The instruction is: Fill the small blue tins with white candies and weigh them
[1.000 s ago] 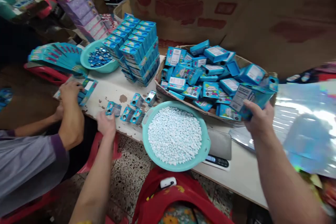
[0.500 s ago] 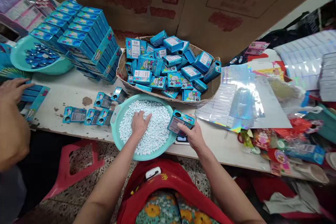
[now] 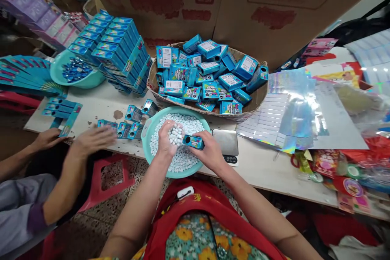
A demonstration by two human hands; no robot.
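Observation:
My left hand (image 3: 165,141) is cupped around a heap of small white candies (image 3: 176,135), palm turned toward the right. It hovers over a mint-green basin (image 3: 147,131) full of the same candies. Between the thumb and fingers of my right hand (image 3: 211,149) is a small blue candy box (image 3: 194,141), its round dark hole facing up. The box is above the basin's right part, close beside the left hand's candies. Just right of the right hand lies a digital scale (image 3: 226,143) with nothing on its plate.
Behind the basin sits a cardboard tray (image 3: 256,107) heaped with blue boxes. Several boxes (image 3: 133,113) stand left of it, where a co-worker's blurred hand (image 3: 97,140) reaches. Stacked boxes (image 3: 122,44) and a basin of blue pieces (image 3: 56,69) are farther left; shiny sheets (image 3: 292,109) lie right.
My left hand has risen from the candies with a handful. My right hand has brought the box left over the basin, uncovering the scale. The co-worker's hand has reached toward the nearby boxes.

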